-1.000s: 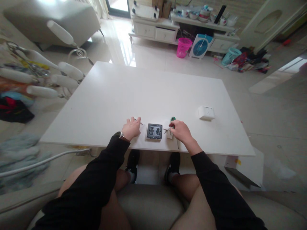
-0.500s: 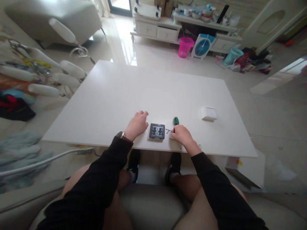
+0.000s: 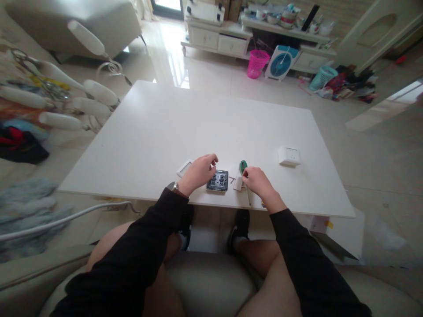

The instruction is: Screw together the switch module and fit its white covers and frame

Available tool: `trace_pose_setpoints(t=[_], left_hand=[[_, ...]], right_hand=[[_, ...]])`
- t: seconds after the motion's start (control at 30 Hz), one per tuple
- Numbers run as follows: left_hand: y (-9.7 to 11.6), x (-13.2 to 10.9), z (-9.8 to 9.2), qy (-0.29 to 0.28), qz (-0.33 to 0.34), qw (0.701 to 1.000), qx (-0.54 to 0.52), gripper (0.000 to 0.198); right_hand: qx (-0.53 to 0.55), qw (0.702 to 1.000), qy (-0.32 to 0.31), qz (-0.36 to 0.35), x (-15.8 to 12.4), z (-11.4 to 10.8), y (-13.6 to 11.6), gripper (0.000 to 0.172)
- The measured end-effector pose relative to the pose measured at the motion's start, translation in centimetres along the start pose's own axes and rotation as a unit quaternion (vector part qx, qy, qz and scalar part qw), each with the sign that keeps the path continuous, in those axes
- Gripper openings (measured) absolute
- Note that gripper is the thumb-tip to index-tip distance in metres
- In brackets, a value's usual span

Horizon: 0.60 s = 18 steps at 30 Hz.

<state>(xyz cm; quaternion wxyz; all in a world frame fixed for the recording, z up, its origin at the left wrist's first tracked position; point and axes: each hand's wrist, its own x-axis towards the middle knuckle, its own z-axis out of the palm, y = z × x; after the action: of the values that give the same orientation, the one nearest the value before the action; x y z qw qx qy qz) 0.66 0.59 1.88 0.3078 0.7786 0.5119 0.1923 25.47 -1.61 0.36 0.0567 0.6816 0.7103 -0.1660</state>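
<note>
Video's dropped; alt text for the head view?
A person's left hand is at a square black electrical module, the right hand beside a green-handled screwdriver, white block and screws. A white frame is partly hidden by the left hand; a socket box sits farther right on the white table.

Your white rectangular desk point(image 3: 198, 119) carries a white rectangular frame point(image 3: 183, 166), black square panel point(image 3: 218, 181), thin dark screws point(image 3: 232, 180), small white block point(image 3: 237, 183), green-handled screwdriver point(image 3: 243, 166) and white box-shaped socket point(image 3: 289, 156).

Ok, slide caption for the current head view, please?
At a white table, the left hand nears a dark square panel, the right hand a green-handled tool.
</note>
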Motion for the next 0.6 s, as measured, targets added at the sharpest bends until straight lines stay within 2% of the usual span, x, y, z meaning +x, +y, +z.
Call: trace_pose_setpoints(t=[0.1, 0.2, 0.37, 0.47, 0.6], left_hand=[[-0.3, 0.0, 0.1, -0.001, 0.008, 1.0, 0.006, 0.017], [-0.5, 0.0, 0.3, -0.006, 0.013, 1.0, 0.014, 0.016], [-0.5, 0.0, 0.4, -0.011, 0.025, 0.999, 0.021, 0.016], [-0.4, -0.1, 0.4, -0.014, 0.026, 0.999, 0.022, 0.016], [-0.4, -0.1, 0.3, -0.014, 0.023, 0.999, 0.018, 0.016]], right_hand=[[0.009, 1.0, 0.006, 0.023, -0.1, -1.0, 1.4, 0.021], [0.006, 0.998, -0.043, 0.042, -0.3, -1.6, 2.0, 0.017], [-0.02, 0.987, -0.157, -0.01, -0.8, -0.4, -0.1, 0.015], [-0.037, 0.983, -0.177, -0.001, -1.0, 0.8, -1.3, 0.016], [-0.042, 0.982, -0.182, 0.012, -1.3, 1.8, -1.8, 0.023]])
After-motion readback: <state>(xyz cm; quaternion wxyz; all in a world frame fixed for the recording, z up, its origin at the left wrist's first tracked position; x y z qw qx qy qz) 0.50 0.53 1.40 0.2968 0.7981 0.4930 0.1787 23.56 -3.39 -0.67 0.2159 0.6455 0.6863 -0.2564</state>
